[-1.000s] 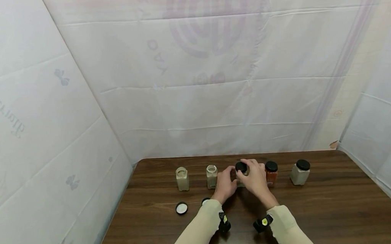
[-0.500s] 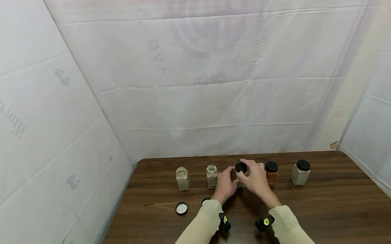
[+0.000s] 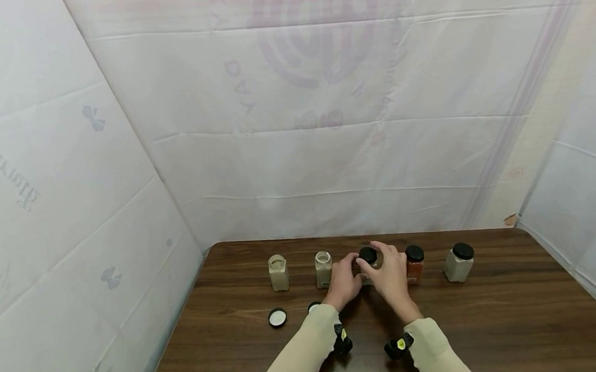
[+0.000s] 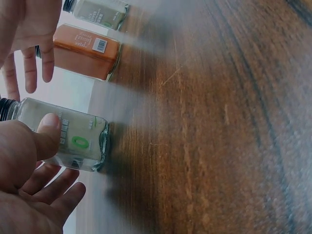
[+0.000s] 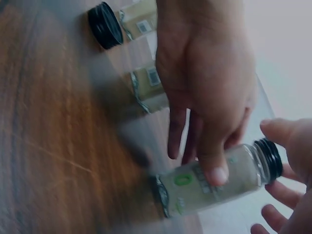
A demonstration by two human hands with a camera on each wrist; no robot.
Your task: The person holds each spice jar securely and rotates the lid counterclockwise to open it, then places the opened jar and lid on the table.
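Note:
In the head view my left hand (image 3: pixel 343 281) holds a glass jar of pale powder upright on the table. Its thumb presses along the label of this jar (image 4: pixel 80 124), with fingers behind, in the left wrist view. The black screw lid (image 3: pixel 367 255) sits on the jar's neck. Around that lid my right hand (image 3: pixel 390 272) spreads its thumb and fingers loosely. In the right wrist view the thumb stands apart from the lid (image 5: pixel 269 161), while a fingertip is close to its other side; contact there is unclear.
Two uncapped jars, one far left (image 3: pixel 278 274) and one nearer (image 3: pixel 322 269), stand left. Before them lie two upturned lids, one (image 3: pixel 277 318) plainly seen, another (image 3: pixel 313 307) partly behind the sleeve. Right stand a capped orange-red jar (image 3: pixel 414 265) and a capped pale jar (image 3: pixel 459 263).
My right hand has turned slightly about the lid, its thumb shifting left and its wrist moving a little left. My left hand and the jar stay in place.

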